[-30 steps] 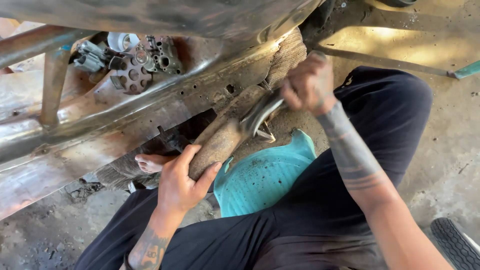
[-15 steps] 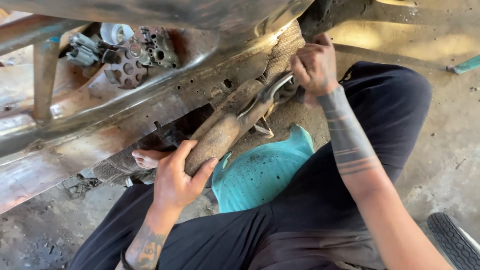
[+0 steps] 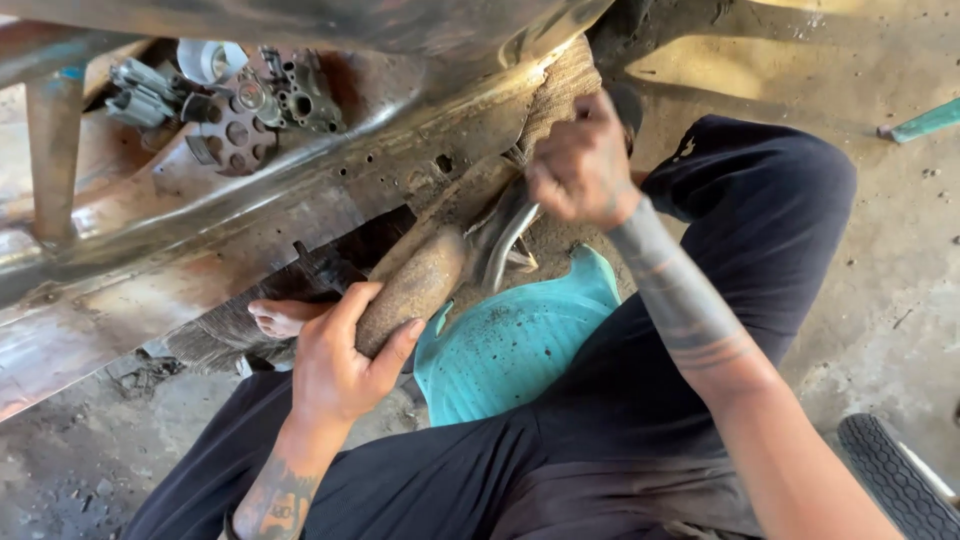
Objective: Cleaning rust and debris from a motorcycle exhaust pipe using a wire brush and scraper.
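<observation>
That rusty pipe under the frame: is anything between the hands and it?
Nothing visible. The left hand already wraps the rusty pipe's lower end, and the right hand grips the upper part beside the metal frame.

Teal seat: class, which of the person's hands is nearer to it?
Left. The left hand grips the rusty pipe right beside the teal seat; the right hand is higher up, by the frame.

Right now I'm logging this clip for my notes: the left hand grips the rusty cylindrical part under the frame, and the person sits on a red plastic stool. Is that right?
Not quite: the plastic stool is teal, not red, as the head view shows. The rest holds: the left hand grips the rusty cylindrical part under the frame.
</observation>
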